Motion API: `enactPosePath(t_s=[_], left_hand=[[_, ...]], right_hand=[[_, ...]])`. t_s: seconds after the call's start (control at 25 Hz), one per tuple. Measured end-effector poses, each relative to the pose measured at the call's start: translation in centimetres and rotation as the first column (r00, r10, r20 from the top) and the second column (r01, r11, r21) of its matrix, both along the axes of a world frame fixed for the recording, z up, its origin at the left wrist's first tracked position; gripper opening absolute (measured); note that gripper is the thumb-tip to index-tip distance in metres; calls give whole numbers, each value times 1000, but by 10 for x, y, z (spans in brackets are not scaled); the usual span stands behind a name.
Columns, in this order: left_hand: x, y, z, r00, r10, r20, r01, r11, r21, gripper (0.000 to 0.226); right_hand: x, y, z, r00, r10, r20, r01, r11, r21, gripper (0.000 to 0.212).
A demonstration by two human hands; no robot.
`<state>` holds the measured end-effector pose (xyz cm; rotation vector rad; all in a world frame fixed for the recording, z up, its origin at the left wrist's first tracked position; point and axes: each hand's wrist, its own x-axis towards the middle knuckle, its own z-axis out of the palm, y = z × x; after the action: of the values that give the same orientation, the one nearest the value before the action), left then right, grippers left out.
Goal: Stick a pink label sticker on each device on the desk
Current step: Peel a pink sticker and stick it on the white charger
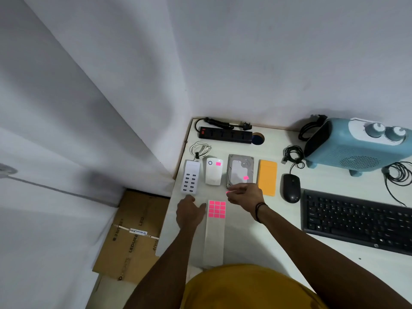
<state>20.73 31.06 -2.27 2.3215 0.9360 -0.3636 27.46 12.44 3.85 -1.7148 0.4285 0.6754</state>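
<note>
A long white backing strip [213, 241] lies on the desk with several pink label stickers [217, 209] at its far end. My left hand [189, 212] rests flat beside the strip, fingers apart. My right hand [245, 194] pinches one pink sticker [227, 192] at its fingertips, just above the strip. A white USB charging hub [190, 180] carries no sticker. The white adapter [213, 171] and the hard drive [239, 169] each bear a pink sticker. An orange device [267, 179] lies to the right of the drive.
A black mouse [291, 188], black keyboard [356, 221], blue heater [356, 146] and black power strip [225, 134] also sit on the white desk [278, 246]. Coiled cables lie by the heater. A cardboard box [133, 237] stands on the floor to the left.
</note>
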Motion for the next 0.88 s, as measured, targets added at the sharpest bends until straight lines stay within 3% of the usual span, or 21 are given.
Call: enactPosePath(t_s=[0.12,0.32,0.44,0.64,0.76,0.88], left_hand=[[40,15,6,998,23,61,-26,999,41,56],[98,30,-5,999,2,-46,3,994,109,79],[115,35,-16,997,1,-77,5,997,75,90],[124,33,-23,999,32,-25,-31,999,42,81],[127,39,-21,979,96,183,-79,992,-98,69],[131,53,-6,938,265,224,-168,911,-376,60]], right_hand=[[14,5,-2,1000,-14,-21,14,1000,0,36],[39,7,-10,999,-3,-39,0,997,-71,13],[51,7,-15,999,-9,-51,5,997,-80,12],[63,10,-13,994,-14,-112,11,1000,-23,15],[65,17,-5,996,-20,-90,21,1000,16,12],[66,25,10,999,-16,-43,19,998,63,12]])
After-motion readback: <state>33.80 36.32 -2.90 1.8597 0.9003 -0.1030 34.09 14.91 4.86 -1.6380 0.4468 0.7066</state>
